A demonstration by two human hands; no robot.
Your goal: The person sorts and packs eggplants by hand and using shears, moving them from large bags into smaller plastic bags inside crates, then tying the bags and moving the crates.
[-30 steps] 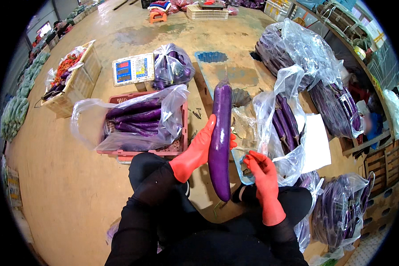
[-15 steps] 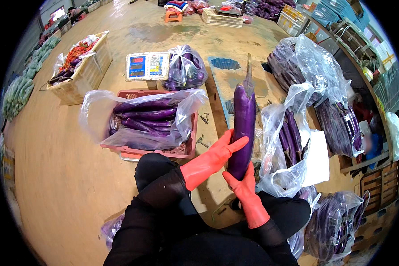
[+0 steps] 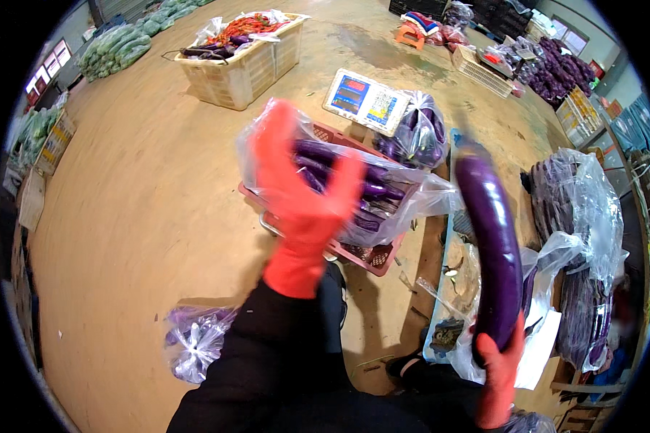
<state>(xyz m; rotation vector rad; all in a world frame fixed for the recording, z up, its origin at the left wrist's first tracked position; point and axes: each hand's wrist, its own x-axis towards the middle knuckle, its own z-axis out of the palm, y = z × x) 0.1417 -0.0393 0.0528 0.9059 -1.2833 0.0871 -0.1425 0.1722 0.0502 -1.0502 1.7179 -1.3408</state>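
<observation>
My left hand (image 3: 307, 195), in a red rubber glove, is raised over the near left side of a red plastic crate (image 3: 372, 261). Its thumb and fingers are spread and hold nothing, though motion blurs them. A clear plastic bag (image 3: 430, 193) lines the crate, with several purple eggplants (image 3: 383, 173) lying inside. At the right, my right hand (image 3: 502, 368), gloved the same way, grips the lower end of a long glossy eggplant (image 3: 490, 238). That eggplant stands nearly upright, its stem end up and blurred.
Behind the crate are a digital scale display (image 3: 366, 102) and a tied bag of eggplants (image 3: 420, 133). A cream crate (image 3: 242, 76) with red peppers stands far left. Large bagged eggplants (image 3: 578, 216) line the right. Another tied bag (image 3: 195, 343) lies on the floor, near left.
My left hand has let go of the eggplant and moved left over the crate, fingers spreading. My right hand has carried the eggplant rightward. The view has turned left.
</observation>
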